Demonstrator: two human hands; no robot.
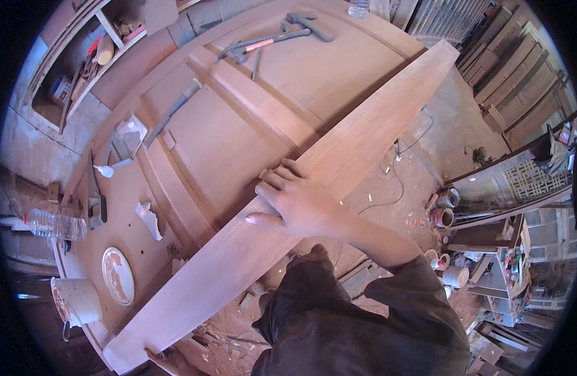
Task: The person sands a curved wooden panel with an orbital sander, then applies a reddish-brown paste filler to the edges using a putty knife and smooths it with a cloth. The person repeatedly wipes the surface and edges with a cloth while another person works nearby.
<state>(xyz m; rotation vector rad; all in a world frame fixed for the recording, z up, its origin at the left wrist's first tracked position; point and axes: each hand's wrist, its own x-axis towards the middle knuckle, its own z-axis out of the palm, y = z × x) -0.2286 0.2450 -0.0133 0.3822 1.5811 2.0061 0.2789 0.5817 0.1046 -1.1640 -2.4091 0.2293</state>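
Observation:
A long wooden board (364, 141) runs diagonally from the lower left to the upper right, along the near side of a large table. Around its middle, my right hand (298, 203) lies with the thumb on the broad face and the fingers bent over the far edge. Part of a small yellowish thing shows by those fingertips; its kind is unclear. At the board's lower left end, my left hand (166, 361) grips the near edge. Most of that hand is cut off by the picture's lower border.
The panelled wooden table (232, 141) carries a hammer (310, 28), a brush (175, 106), a white lid (118, 276) and a plastic bottle (56, 224). A white bucket (78, 302) stands at its left corner. A cable (398, 188) crosses the littered floor. Planks (514, 69) lean at the back right.

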